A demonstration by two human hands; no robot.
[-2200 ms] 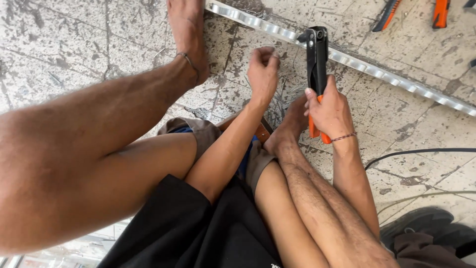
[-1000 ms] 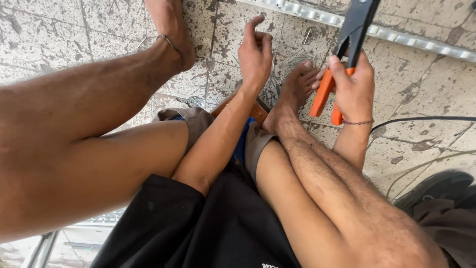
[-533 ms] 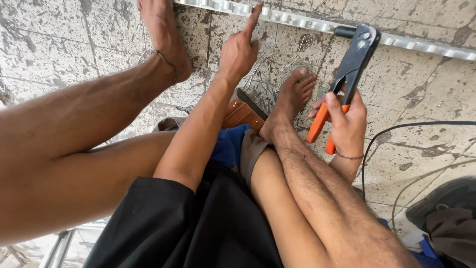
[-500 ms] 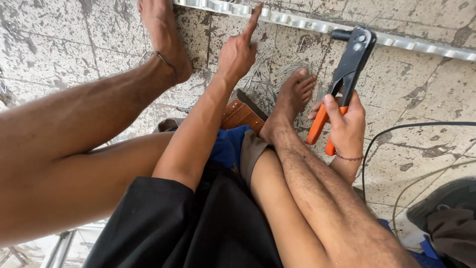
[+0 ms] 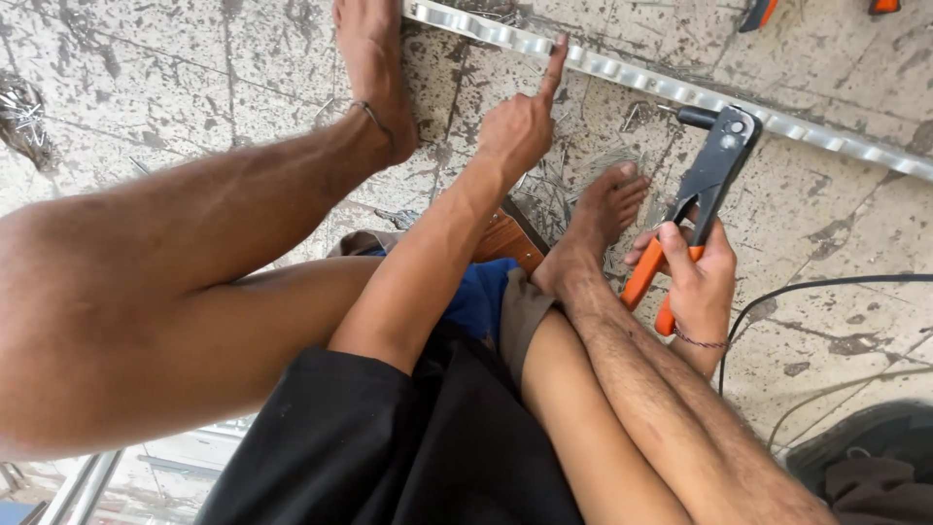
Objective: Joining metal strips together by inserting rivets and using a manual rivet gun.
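I sit on a stone floor with my bare legs stretched out. My left hand (image 5: 520, 122) is closed except for the forefinger, whose tip touches a long ribbed metal strip (image 5: 622, 73) lying across the floor. My right hand (image 5: 695, 277) grips the orange handles of a black hand riveter (image 5: 705, 185). The riveter's nose rests against the strip, right of my left hand. My right foot lies between both hands; my left foot touches the strip further left.
A black cable (image 5: 826, 287) curves over the floor at right. Orange-handled tools (image 5: 758, 12) lie beyond the strip at the top edge. A wooden block (image 5: 505, 238) shows under my legs. Dark cloth (image 5: 875, 476) sits at the lower right. Metal shavings (image 5: 24, 107) lie at left.
My left hand has reached forward and put its forefinger on the strip. My right hand has swung the riveter from upright down to the strip, to the right.
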